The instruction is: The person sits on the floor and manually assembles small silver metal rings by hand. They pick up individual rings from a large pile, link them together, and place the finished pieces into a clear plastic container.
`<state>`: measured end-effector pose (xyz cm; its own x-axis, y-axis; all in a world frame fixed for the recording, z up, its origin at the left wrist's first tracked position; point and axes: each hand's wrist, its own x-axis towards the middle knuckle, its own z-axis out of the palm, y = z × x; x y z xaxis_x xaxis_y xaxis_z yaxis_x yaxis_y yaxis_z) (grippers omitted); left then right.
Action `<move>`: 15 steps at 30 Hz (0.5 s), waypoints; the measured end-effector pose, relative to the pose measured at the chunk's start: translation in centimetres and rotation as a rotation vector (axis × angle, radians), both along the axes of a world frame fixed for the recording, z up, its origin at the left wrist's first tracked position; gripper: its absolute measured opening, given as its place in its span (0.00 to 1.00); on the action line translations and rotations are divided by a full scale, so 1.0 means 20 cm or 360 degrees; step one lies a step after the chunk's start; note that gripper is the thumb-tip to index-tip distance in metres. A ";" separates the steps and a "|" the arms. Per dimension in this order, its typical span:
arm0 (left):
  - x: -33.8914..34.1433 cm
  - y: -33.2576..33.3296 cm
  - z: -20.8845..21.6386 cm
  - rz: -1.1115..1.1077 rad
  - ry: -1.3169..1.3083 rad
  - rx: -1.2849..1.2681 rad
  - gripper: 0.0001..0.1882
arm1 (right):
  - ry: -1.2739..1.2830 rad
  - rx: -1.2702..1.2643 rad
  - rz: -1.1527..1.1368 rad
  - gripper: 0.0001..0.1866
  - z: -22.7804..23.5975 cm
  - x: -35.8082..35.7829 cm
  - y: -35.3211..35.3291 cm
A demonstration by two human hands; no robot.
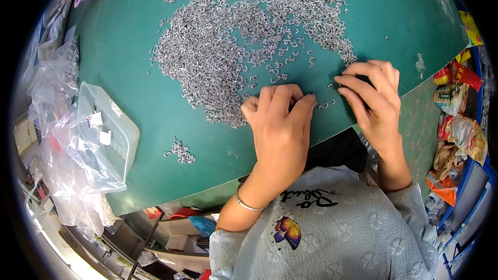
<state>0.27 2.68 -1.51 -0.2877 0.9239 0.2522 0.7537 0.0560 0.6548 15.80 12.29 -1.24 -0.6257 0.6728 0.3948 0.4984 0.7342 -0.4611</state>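
- Left hand point(277, 116) by the table's point(218, 155) near edge: fingertips bunched, contents hidden from me.
- Right hand point(374, 96): fingers slightly parted, any hold unclear, near silvery pieces point(202, 54).

A broad green surface point(119, 52), and grey C-shaped pieces point(202, 52) sprawl right across it, thickest left of centre! A small heap point(181, 153) sits apart, nearer the front edge; a few strays point(326, 105) dot the near right; a clear bin point(134, 136) hugs the left edge.
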 end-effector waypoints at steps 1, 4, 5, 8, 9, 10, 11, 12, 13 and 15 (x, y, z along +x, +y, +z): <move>0.00 0.00 0.01 -0.0004 0.0003 -0.0014 0.08 | -0.0039 0.0008 0.0002 0.10 0.01 -0.02 0.00; -0.01 -0.02 0.02 0.0031 -0.0032 0.0016 0.09 | -0.0084 0.0006 0.0002 0.10 0.00 -0.04 0.00; -0.01 -0.02 0.02 0.0040 -0.0038 0.0014 0.10 | -0.0087 0.0000 0.0002 0.10 -0.01 -0.04 0.00; -0.01 -0.02 0.03 0.0064 -0.0062 0.0018 0.11 | -0.0041 -0.0015 -0.0019 0.09 -0.02 -0.04 0.00; -0.01 -0.02 0.03 0.0070 -0.0073 0.0023 0.12 | 0.0004 -0.0045 -0.0019 0.09 -0.02 -0.04 0.00; 0.00 -0.02 0.03 0.0073 -0.0086 0.0031 0.12 | 0.0048 -0.0073 -0.0022 0.10 -0.01 -0.04 -0.01; 0.00 -0.02 0.03 0.0076 -0.0163 0.0053 0.12 | 0.0091 -0.0100 -0.0025 0.10 0.00 -0.04 -0.01; 0.01 -0.01 0.03 0.0078 -0.0241 0.0076 0.13 | 0.0258 -0.0299 -0.0032 0.09 0.00 -0.03 -0.03; 0.01 -0.01 0.03 0.0085 -0.0317 0.0101 0.13 | 0.0424 -0.0497 -0.0033 0.09 0.00 -0.02 -0.04; 0.02 -0.01 0.05 0.0022 -0.0589 0.0150 0.14 | 0.0717 -0.0890 -0.0036 0.08 0.01 -0.02 -0.07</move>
